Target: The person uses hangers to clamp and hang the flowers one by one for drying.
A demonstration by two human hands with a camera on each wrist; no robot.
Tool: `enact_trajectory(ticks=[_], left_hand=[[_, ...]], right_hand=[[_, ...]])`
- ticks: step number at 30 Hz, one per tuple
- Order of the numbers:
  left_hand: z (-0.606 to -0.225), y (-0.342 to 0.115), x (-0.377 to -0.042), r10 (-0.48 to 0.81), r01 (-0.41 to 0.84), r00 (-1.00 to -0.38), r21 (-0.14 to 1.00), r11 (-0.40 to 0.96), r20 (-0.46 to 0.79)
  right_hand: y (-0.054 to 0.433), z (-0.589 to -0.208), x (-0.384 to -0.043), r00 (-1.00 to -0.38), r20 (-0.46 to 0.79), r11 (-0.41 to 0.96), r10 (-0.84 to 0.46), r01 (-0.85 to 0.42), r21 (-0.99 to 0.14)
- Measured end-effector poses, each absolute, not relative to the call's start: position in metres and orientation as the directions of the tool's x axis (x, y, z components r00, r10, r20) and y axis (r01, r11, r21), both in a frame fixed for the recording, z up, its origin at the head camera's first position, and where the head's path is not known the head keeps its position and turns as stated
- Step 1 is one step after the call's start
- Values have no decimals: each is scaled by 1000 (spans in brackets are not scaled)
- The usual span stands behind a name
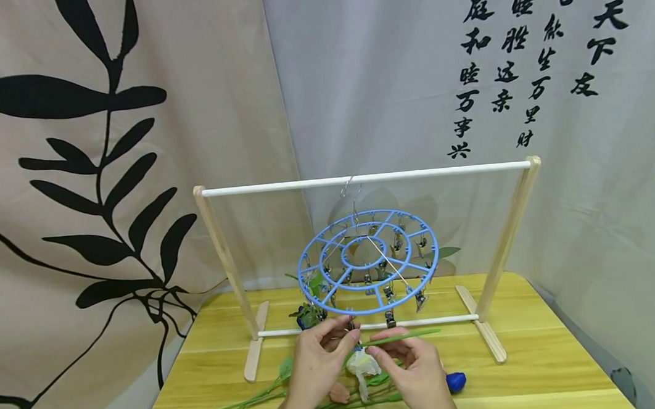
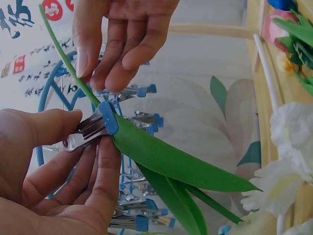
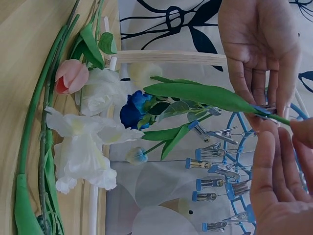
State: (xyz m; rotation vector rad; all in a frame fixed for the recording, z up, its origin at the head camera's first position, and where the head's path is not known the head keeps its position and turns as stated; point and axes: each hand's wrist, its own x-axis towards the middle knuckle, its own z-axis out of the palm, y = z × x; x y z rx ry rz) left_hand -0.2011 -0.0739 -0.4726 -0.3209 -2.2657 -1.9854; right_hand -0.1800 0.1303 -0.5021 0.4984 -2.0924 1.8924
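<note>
In the left wrist view, my left hand [image 1: 324, 353] pinches a metal clip [image 2: 88, 131] with blue tips between thumb and fingers. The clip is closed on a green flower stem [image 2: 68, 49], just above its long green leaves [image 2: 181, 161]. My right hand [image 1: 416, 370] pinches the same stem past the clip, its thumb lying along it. Both hands work below the front rim of a round blue clip hanger [image 1: 361, 312], which hangs by a hook from a white rod [image 1: 415, 173]. A blue rose [image 1: 306, 320] hangs at the hanger's left side.
Wooden posts [image 1: 507, 238] with flat feet carry the rod over a wooden table [image 1: 557, 353]. Loose flowers lie in front: a white ruffled flower [image 3: 88, 147], a pink tulip [image 3: 72, 77] and a blue flower [image 1: 455, 382]. Several other clips [image 3: 210, 183] dangle from the rings.
</note>
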Motion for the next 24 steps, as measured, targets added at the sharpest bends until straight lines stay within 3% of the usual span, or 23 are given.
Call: enact_trajectory(ticks=[13, 18, 24], left_hand=[[-471, -86, -205, 55, 264, -965, 941, 212, 258], [-470, -92, -206, 46, 256, -967, 941, 223, 252], [-470, -97, -211, 18, 266, -963, 942, 204, 268]], right_hand=[[145, -514, -181, -904, 396, 170, -161, -421, -891], [154, -530, -185, -858, 441, 310, -264, -508, -803], [162, -555, -195, -805, 427, 358, -412, -574, -736]])
